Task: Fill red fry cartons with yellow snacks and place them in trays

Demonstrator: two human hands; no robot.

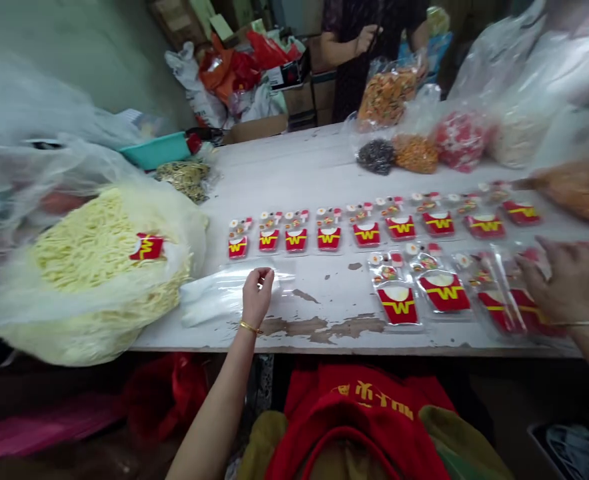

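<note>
Clearly, two rows of small packets [328, 239] with red and yellow marks were laid on the white table [274, 167]. The nearer row was placed toward the right, and its end was partly covered by the right hand [557, 283], which was blurred; whether anything was grasped by its fingers could not be told. The left hand [257, 295] was held over some clear plastic bags [214, 297] near the front edge. Its thumb and fingers were bent close together, but it could not be told if plastic was pinched. At the left, pale yellow pieces [84, 243] were contained in a large bag [49, 340]. Across the table, filled bags [417, 153] were grouped near another person [344, 50].
</note>
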